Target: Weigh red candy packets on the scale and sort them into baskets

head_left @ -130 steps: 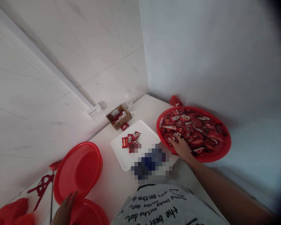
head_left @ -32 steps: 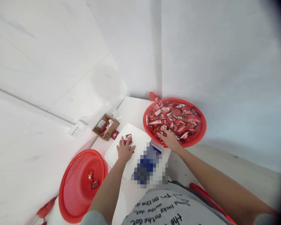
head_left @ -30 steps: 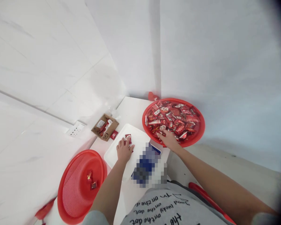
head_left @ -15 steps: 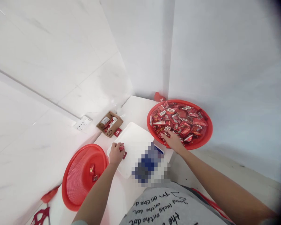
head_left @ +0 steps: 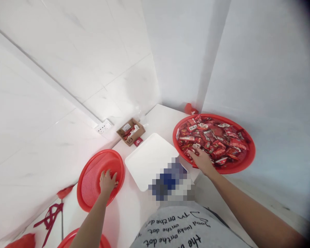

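My left hand (head_left: 107,182) reaches into the red plastic basket (head_left: 85,196) on the left, its fingers spread apart. Part of a small wrapped packet (head_left: 116,184) shows beside those fingers, inside the basket. At the near left rim of the wide red basket (head_left: 251,156) on the right, my right hand (head_left: 203,161) lies over a heap of small red wrapped packets (head_left: 218,146). Its fingers are stretched out and touch the packets; no packet is clearly gripped. Between the two baskets lies a white tray (head_left: 151,156) with a bare surface.
A small cardboard box (head_left: 130,131) with red packets stands at the back against the wall, one red packet (head_left: 138,141) beside it. A blurred-out blue item (head_left: 167,181) lies by the tray's near edge. Another red rim (head_left: 67,239) shows at bottom left, near red ribbon (head_left: 51,217).
My left hand has moved from above the tray into the left basket and opened, letting go of the red packets it held. My right hand stays at the right basket. The view has shifted.
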`<control>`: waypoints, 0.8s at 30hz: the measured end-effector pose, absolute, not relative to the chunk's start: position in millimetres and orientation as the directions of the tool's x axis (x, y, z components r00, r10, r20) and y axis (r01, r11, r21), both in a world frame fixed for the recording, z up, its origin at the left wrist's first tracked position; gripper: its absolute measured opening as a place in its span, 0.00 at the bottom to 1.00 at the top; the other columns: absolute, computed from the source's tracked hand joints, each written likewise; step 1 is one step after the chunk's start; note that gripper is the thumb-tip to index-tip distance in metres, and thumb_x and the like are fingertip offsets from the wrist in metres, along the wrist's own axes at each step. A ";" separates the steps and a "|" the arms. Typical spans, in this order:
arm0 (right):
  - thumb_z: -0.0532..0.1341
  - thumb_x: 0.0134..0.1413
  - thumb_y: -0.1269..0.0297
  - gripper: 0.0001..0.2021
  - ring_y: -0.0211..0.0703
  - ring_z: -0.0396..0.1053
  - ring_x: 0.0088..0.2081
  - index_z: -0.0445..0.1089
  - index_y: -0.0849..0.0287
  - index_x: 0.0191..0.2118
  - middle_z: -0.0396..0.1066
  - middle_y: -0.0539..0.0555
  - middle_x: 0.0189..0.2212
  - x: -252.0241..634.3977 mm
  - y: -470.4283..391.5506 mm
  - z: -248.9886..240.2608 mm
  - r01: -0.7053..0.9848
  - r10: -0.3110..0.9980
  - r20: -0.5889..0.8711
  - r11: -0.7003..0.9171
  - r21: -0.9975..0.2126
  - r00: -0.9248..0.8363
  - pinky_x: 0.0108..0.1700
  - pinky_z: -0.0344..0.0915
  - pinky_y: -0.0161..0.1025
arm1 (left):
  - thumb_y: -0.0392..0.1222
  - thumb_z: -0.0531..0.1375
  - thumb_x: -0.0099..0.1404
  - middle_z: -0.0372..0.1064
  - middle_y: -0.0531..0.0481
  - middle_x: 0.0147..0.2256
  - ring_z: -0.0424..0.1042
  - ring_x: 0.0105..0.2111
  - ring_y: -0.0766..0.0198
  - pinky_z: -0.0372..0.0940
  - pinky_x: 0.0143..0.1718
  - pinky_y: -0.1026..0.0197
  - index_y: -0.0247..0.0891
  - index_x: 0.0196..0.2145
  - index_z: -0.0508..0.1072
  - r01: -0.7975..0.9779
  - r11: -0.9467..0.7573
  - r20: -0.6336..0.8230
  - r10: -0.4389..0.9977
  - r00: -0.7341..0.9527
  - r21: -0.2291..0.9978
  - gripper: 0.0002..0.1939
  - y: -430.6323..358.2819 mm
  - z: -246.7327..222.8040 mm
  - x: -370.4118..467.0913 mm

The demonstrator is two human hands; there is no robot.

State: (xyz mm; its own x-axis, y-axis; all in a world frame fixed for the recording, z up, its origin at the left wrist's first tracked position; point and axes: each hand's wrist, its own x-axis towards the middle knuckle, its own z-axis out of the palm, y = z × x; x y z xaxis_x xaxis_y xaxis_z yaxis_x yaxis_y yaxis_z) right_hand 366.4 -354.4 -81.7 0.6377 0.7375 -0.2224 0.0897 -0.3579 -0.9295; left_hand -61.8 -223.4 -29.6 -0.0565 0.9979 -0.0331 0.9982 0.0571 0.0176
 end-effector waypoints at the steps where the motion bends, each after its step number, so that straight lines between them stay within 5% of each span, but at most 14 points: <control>1: 0.57 0.48 0.54 0.18 0.40 0.66 0.19 0.67 0.60 0.42 0.69 0.48 0.19 366.7 -354.9 -81.7 0.101 0.733 -0.215 -0.360 -0.927 0.645 0.24 0.64 0.37 | 0.50 0.49 0.64 0.53 0.33 0.56 0.56 0.55 0.46 0.58 0.50 0.47 0.33 0.51 0.63 0.997 0.054 -0.009 0.999 -0.054 0.050 0.23 -228.6 -33.5 -57.6; 7: 0.57 0.48 0.54 0.16 0.41 0.67 0.23 0.68 0.59 0.39 0.70 0.51 0.23 350.7 -345.6 -67.6 0.198 0.751 -0.096 -0.292 -0.936 0.653 0.28 0.65 0.38 | 0.49 0.49 0.64 0.49 0.39 0.60 0.48 0.61 0.52 0.51 0.58 0.49 0.37 0.54 0.60 0.964 -0.084 0.115 0.992 0.056 0.254 0.23 -268.3 -54.4 -13.0; 12: 0.54 0.50 0.55 0.15 0.39 0.70 0.30 0.65 0.57 0.41 0.71 0.54 0.35 298.7 -304.0 -50.1 -0.043 0.869 -0.198 -0.200 -0.979 0.453 0.29 0.67 0.34 | 0.49 0.50 0.64 0.50 0.37 0.59 0.49 0.61 0.52 0.53 0.58 0.48 0.36 0.54 0.60 0.895 -0.204 0.133 0.977 0.164 0.397 0.23 -300.3 -71.1 23.1; 16: 0.51 0.54 0.58 0.18 0.40 0.70 0.42 0.60 0.56 0.50 0.69 0.57 0.45 268.1 -276.9 -54.0 -0.136 0.889 -0.265 -0.230 -0.964 0.373 0.40 0.69 0.37 | 0.49 0.51 0.64 0.49 0.39 0.60 0.47 0.62 0.51 0.52 0.58 0.44 0.39 0.55 0.59 0.874 -0.270 0.108 0.963 0.247 0.405 0.23 -311.6 -76.9 29.1; 24: 0.51 0.56 0.57 0.25 0.42 0.59 0.57 0.55 0.56 0.59 0.59 0.58 0.58 274.4 -291.6 -72.2 0.049 0.944 -0.269 -0.283 -0.958 0.193 0.55 0.60 0.40 | 0.50 0.53 0.63 0.45 0.40 0.62 0.41 0.63 0.49 0.47 0.59 0.41 0.40 0.58 0.55 0.878 -0.341 0.049 0.937 0.345 0.335 0.28 -313.9 -76.7 20.8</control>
State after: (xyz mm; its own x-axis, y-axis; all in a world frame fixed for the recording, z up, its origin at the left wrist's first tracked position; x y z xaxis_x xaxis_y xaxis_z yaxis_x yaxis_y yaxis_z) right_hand 274.4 -291.6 -72.2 0.1927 0.9437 -0.2690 0.0486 -0.2830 -0.9579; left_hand 20.8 -313.9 -76.7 0.3453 0.9372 0.0489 0.8782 -0.3411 0.3354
